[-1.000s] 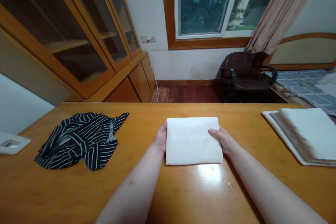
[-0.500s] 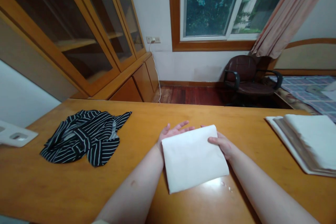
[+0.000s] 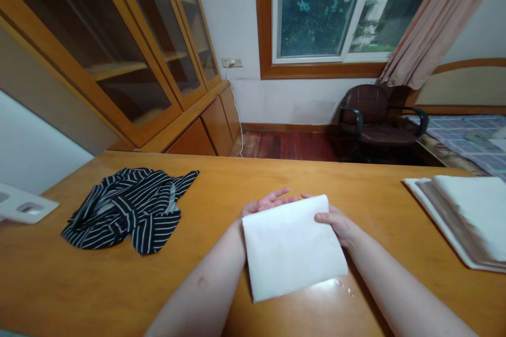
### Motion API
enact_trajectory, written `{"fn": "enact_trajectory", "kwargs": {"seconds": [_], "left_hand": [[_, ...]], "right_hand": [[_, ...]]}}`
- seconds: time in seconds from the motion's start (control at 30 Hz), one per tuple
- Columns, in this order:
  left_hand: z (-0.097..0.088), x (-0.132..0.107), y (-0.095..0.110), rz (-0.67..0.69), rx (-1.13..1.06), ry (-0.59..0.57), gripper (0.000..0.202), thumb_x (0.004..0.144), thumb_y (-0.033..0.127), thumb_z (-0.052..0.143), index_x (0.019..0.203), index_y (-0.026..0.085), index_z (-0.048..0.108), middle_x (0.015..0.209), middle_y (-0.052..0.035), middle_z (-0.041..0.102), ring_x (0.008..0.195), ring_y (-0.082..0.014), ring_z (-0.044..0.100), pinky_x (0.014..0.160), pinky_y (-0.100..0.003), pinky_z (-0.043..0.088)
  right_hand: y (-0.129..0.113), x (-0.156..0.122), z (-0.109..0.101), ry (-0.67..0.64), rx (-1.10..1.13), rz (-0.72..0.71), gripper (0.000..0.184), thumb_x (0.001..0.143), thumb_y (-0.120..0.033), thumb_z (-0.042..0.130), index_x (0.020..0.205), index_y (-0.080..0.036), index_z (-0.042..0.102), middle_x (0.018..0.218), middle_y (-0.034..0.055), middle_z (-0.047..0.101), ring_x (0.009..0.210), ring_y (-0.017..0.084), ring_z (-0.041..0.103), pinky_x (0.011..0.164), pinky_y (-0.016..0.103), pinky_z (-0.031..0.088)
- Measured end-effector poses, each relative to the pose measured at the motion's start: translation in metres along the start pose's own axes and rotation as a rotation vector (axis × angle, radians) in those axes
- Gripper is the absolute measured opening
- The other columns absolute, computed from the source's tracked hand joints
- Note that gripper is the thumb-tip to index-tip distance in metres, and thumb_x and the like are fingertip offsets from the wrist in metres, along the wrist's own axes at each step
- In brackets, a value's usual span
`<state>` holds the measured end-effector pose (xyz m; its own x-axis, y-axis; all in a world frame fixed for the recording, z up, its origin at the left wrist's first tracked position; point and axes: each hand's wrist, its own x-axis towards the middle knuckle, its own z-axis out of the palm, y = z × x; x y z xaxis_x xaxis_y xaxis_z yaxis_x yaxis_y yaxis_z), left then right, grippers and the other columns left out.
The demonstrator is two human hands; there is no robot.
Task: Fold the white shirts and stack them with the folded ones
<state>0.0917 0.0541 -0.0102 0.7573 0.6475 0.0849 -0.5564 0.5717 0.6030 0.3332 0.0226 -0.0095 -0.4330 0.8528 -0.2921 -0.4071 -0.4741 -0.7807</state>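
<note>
A folded white cloth (image 3: 294, 255) is held tilted over the desk, in front of my body. My right hand (image 3: 336, 224) grips its right edge, thumb on top and the other fingers mostly hidden behind it. At the cloth's far left edge my left hand (image 3: 264, 202) lies palm up with its fingers stretched out. The cloth covers part of that palm and touches it near the wrist. On the left side of the desk lies a crumpled black-and-white striped garment (image 3: 132, 208).
The wooden desk (image 3: 221, 184) spans the view. At its right edge is a stack of folded white and brownish cloth (image 3: 470, 210). A white plastic piece with cutouts (image 3: 29, 205) juts in from the left. Beyond stand a glass-door cabinet (image 3: 174, 100) and an office chair (image 3: 366, 110).
The cloth has come slightly lower and nearer in the view. My left thumb, raised before, has lowered toward the cloth. The right hand keeps its grip; the striped garment lies as before.
</note>
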Motion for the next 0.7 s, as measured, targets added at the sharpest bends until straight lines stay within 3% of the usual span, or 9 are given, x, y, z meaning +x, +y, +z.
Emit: {"fn": "enact_trajectory", "kwargs": {"seconds": [0.13,0.27,0.33,0.43,0.57,0.7], "left_hand": [[0.006,-0.002,0.001,-0.037,-0.01,-0.038,0.078,0.062,0.037,0.069,0.133,0.015,0.045,0.137,-0.0183,0.046,0.133,-0.0378,0.032,0.103,-0.052,0.027],[0.008,-0.002,0.003,-0.09,-0.043,-0.024,0.079,0.066,0.044,0.067,0.134,0.011,0.042,0.138,-0.0217,0.044,0.131,-0.0388,0.035,0.102,-0.051,0.028],[0.005,-0.001,0.005,-0.073,-0.108,0.049,0.074,0.073,0.052,0.059,0.132,0.009,0.044,0.134,-0.0229,0.047,0.127,-0.0381,0.04,0.101,-0.051,0.029],[-0.003,0.002,0.008,0.05,-0.183,0.29,0.063,0.083,0.057,0.044,0.126,0.011,0.05,0.124,-0.0188,0.057,0.117,-0.0342,0.052,0.099,-0.049,0.033],[-0.014,0.004,0.008,0.203,-0.208,0.561,0.054,0.087,0.056,0.037,0.117,0.016,0.055,0.108,-0.0125,0.066,0.1,-0.0284,0.062,0.092,-0.045,0.042],[-0.009,0.007,-0.001,0.132,-0.182,0.525,0.043,0.086,0.052,0.047,0.106,0.017,0.06,0.097,-0.0107,0.068,0.091,-0.0237,0.065,0.091,-0.04,0.043]], "right_hand": [[-0.001,-0.004,0.0,-0.12,-0.049,0.096,0.058,0.061,-0.028,0.076,0.116,-0.015,0.061,0.106,0.0145,0.069,0.091,0.028,0.067,0.085,0.045,0.048],[0.0,-0.005,-0.002,-0.086,-0.117,0.087,0.044,0.062,-0.027,0.076,0.102,-0.011,0.067,0.096,0.0148,0.072,0.084,0.027,0.068,0.081,0.042,0.05],[-0.001,-0.005,-0.007,-0.028,-0.117,0.03,0.042,0.063,-0.026,0.075,0.102,-0.011,0.067,0.097,0.0143,0.072,0.084,0.028,0.068,0.08,0.041,0.051],[-0.002,-0.002,-0.017,0.121,-0.069,-0.077,0.04,0.064,-0.03,0.073,0.1,-0.014,0.067,0.097,0.0132,0.072,0.085,0.03,0.068,0.082,0.045,0.051],[-0.006,0.003,-0.031,0.333,0.007,-0.18,0.037,0.069,-0.045,0.067,0.097,-0.02,0.065,0.103,0.0118,0.071,0.103,0.033,0.062,0.091,0.051,0.047],[-0.008,0.007,-0.031,0.384,0.026,-0.308,0.044,0.075,-0.057,0.057,0.105,-0.025,0.062,0.12,0.0086,0.064,0.124,0.029,0.047,0.101,0.049,0.041]]}}
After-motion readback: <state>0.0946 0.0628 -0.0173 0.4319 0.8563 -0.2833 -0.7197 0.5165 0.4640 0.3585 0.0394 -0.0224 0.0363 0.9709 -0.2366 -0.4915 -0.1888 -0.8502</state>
